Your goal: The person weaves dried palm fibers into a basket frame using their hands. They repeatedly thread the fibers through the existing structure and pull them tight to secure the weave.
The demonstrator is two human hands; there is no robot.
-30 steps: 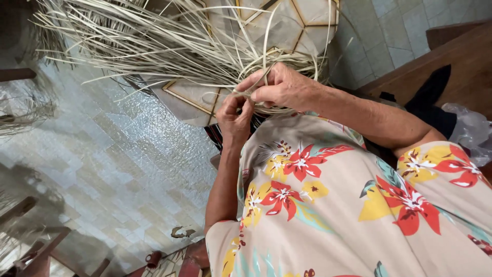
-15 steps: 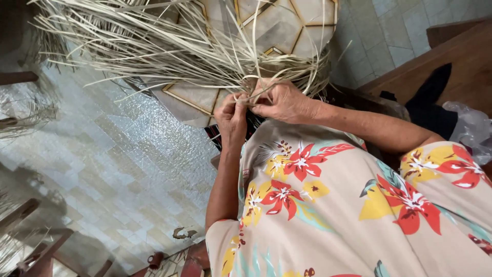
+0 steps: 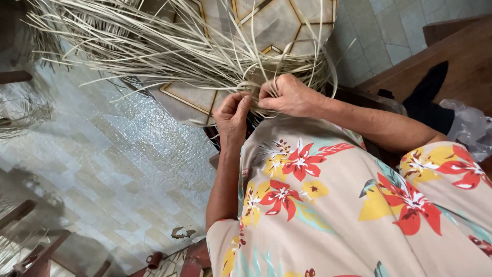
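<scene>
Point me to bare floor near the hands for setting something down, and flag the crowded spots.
Free: the grey tiled floor left of the left hand, below the fanned pale strips; also a tiled patch upper right, beside the wooden bench. Crowded: around both hands, where the right hand grips bunched strips, and the far left edge with more loose strips.

Dry, matt, pale straw-like strips are pinched between the left hand and the right hand, and appear stiff and fibrous. Beneath the hands, glossy glazed floor tiles are seen, faintly textured. To the right of the right hand, dark wood and crinkled clear plastic are shown.
</scene>
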